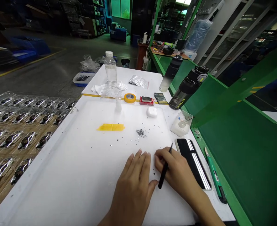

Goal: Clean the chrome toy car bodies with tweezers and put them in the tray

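My left hand (135,182) lies flat on the white work sheet (82,175), its fingers stretched forward and its thumb out to the side. Close beside it, my right hand (176,166) is closed around slim black tweezers (164,174). Their narrow end points up and away from me, and the wide end lies near my left thumb. Ahead of both hands sits a small pile of shiny dark pieces (140,132), with tiny bits scattered around it. A yellow tape strip (111,127) is stuck to the sheet left of the pile.
Right of my hand lie a phone (193,163) and a green utility knife (215,175). Behind are a white tray (181,125), a white case (152,112), a tape roll (130,98), a clear bottle (110,70) and dark bottles (186,89). A green partition (232,141) borders the right.
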`<state>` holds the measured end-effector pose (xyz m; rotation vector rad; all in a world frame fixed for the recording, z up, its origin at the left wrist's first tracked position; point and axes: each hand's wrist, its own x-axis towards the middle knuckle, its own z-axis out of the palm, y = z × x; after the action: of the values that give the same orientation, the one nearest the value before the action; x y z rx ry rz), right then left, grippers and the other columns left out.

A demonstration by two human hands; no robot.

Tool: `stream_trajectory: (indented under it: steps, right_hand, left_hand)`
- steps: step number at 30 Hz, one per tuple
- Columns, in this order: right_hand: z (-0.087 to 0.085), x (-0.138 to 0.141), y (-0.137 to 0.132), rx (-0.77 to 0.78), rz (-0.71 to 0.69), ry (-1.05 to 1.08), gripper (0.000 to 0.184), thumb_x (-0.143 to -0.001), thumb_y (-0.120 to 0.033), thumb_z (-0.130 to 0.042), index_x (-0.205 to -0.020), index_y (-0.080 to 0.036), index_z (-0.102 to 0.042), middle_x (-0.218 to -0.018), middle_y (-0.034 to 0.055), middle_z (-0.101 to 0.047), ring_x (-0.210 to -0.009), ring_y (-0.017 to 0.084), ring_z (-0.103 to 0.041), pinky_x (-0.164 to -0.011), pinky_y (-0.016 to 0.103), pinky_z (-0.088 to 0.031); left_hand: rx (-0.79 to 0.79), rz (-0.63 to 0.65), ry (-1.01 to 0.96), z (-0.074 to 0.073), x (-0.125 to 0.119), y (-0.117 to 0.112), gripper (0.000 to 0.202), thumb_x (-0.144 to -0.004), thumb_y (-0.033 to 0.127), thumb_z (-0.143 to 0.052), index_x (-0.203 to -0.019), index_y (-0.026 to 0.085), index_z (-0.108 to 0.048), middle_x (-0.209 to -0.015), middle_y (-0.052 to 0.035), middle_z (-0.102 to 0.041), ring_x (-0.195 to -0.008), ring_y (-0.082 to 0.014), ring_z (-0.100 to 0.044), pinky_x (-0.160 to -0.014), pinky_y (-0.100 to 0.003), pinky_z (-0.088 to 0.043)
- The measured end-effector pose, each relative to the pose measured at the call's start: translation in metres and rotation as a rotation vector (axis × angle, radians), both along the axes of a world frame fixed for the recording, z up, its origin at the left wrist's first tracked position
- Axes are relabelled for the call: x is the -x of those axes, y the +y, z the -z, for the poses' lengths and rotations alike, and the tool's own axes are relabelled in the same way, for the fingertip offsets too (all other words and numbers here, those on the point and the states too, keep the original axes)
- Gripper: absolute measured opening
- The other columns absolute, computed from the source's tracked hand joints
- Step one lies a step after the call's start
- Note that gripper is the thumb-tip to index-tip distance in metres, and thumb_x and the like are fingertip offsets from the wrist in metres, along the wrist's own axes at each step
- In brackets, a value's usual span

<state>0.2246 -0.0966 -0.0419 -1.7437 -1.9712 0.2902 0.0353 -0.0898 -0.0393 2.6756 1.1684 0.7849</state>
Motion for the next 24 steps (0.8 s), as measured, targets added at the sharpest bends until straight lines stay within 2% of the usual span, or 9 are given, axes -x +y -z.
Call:
stream_trajectory:
  steps: [5, 8, 13, 17, 21, 24]
  right_hand:
    - [0.003, -0.024, -0.008, -0.025, 0.158, -0.029, 0.011, -0.098, -0.026, -0.055, -0.096, -0.02, -0.064, -0.087, 0.0052, -0.063, -0.074, 0.021, -0.061, -0.067, 0.034, -0.045]
    - [0.002, -0.02, -0.019, -0.047, 0.168, 0.011, 0.013, -0.1, -0.028, -0.054, -0.101, -0.021, -0.065, -0.091, 0.0057, -0.064, -0.077, 0.021, -0.063, -0.069, 0.034, -0.048]
    - [-0.004, 0.0, -0.037, -0.035, 0.058, 0.107, 0.014, -0.102, -0.024, -0.054, -0.11, -0.024, -0.065, -0.092, 0.0035, -0.067, -0.079, 0.017, -0.065, -0.071, 0.027, -0.053]
    - [0.001, 0.009, -0.041, -0.02, 0.004, 0.068, 0.025, -0.1, -0.02, -0.055, -0.123, -0.025, -0.065, -0.095, 0.0048, -0.068, -0.081, 0.019, -0.065, -0.069, 0.03, -0.053]
    - [0.0, 0.014, -0.038, 0.0, -0.001, 0.005, 0.024, -0.099, -0.018, -0.055, -0.116, -0.028, -0.069, -0.092, 0.0036, -0.066, -0.078, 0.019, -0.064, -0.065, 0.03, -0.049]
    - [-0.005, 0.021, -0.035, 0.014, 0.0, -0.076, 0.027, -0.096, -0.011, -0.051, -0.109, -0.024, -0.071, -0.088, 0.0058, -0.064, -0.076, 0.022, -0.062, -0.061, 0.032, -0.044]
  left_hand:
    - [0.028, 0.002, -0.066, 0.003, -0.01, 0.003, 0.03, -0.101, 0.027, -0.054, -0.127, 0.018, -0.064, -0.13, -0.0075, -0.072, -0.126, -0.0293, -0.064, -0.104, -0.055, -0.056]
    - [0.033, -0.024, -0.098, 0.003, -0.011, 0.002, 0.028, -0.099, 0.021, -0.056, -0.126, 0.017, -0.064, -0.127, -0.0076, -0.074, -0.124, -0.0293, -0.066, -0.103, -0.056, -0.057]
    - [0.057, -0.053, -0.145, 0.007, -0.012, 0.001, 0.031, -0.097, 0.011, -0.053, -0.125, 0.016, -0.062, -0.126, -0.0066, -0.074, -0.124, -0.0276, -0.066, -0.104, -0.057, -0.056]
    - [0.092, -0.056, -0.176, 0.011, -0.012, 0.003, 0.031, -0.097, 0.007, -0.05, -0.123, 0.018, -0.061, -0.123, -0.0055, -0.075, -0.123, -0.0255, -0.067, -0.105, -0.055, -0.056]
    - [0.132, -0.081, -0.206, 0.007, -0.009, 0.003, 0.039, -0.098, 0.01, -0.051, -0.136, 0.018, -0.053, -0.129, -0.0065, -0.072, -0.124, -0.0226, -0.066, -0.109, -0.051, -0.054]
    - [0.131, -0.179, -0.28, -0.001, 0.004, 0.001, 0.043, -0.098, 0.014, -0.054, -0.141, 0.018, -0.05, -0.137, -0.0082, -0.067, -0.127, -0.0207, -0.063, -0.112, -0.044, -0.052]
